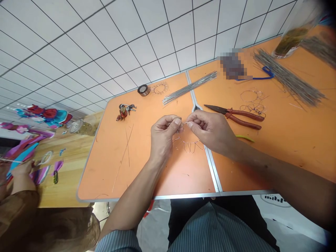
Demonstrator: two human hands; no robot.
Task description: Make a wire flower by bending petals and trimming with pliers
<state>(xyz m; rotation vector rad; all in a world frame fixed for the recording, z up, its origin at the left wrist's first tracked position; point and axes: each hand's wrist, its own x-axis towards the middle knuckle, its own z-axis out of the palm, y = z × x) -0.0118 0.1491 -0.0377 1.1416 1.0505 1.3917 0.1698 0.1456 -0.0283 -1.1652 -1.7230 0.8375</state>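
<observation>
A thin wire ring with looped petal shapes [189, 142] hangs between my hands, just above the orange table [147, 175]. My left hand [166, 134] pinches it near the top with thumb and forefinger. On the other side, my right hand [210, 127] is closed with thumb and forefinger around a wire end of the same piece. Part of the wire is hidden behind the fingers. Close to my right hand lie long-nosed pliers with red handles [245, 116], their jaws toward the hand.
Wire bundles [190, 87] [288, 77], looped wire pieces [160, 88], a tape roll [144, 90], keys [127, 111] and loose wires [123, 157] lie on the table. A jar [288, 42] stands at back right. At left, another person's hand [23, 168] handles ribbons on a wooden table.
</observation>
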